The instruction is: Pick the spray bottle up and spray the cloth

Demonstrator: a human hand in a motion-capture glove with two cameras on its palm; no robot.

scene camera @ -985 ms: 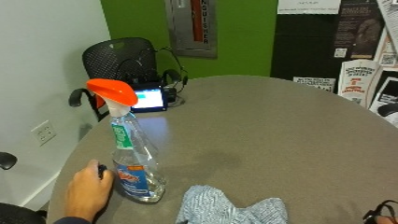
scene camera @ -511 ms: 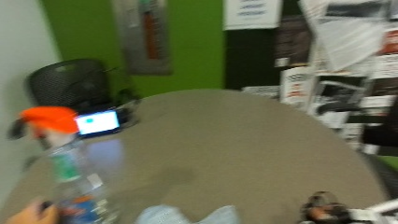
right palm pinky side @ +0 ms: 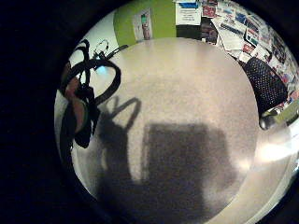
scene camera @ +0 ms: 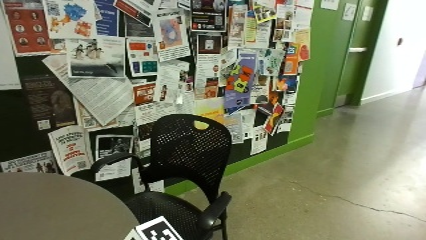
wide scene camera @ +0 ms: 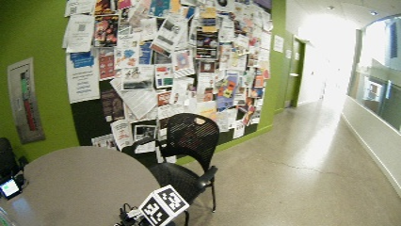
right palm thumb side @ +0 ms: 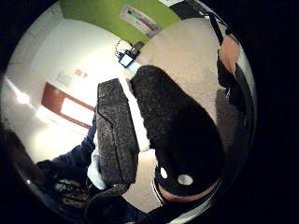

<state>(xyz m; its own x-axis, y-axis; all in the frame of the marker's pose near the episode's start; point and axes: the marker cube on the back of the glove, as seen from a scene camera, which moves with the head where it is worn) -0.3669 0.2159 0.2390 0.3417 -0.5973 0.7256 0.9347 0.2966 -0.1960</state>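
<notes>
while the outside view faces a wall of overlapping paper posters (scene camera: 166, 65), only a curved edge of the round table (scene camera: 53, 205) is caught, cut off at the corner. neither outside view shows the spray bottle or the cloth, so their place cannot be told. beside the table stands a black chair (scene camera: 190, 150) with a perforated mesh back, curved armrests and a rounded seat. the floor (scene camera: 333, 165) is smooth, glossy concrete with a thin crack.

the wide outside view shows more of the table: a matte, speckled grey-brown top. a small lit screen (wide scene camera: 9, 187) sits at its far edge near the green wall (wide scene camera: 31, 42), partly cropped.

in the thumb side palm view the gloved right hand (right palm thumb side: 177, 140) appears as a broad, rounded mass of black knit fabric, close to the lens and hiding much of the scene. next to it is a dark grey block (right palm thumb side: 114, 135) of coarse, foam-like texture, whose nature is hard to make out. a dark blue sleeve (right palm thumb side: 79, 154) shows past it.

the little finger side palm view looks onto bare speckled tabletop crossed by a blocky shadow (right palm pinky side: 182, 163). no object shows against the palm, but whether the hand is open or closed cannot be told.
</notes>
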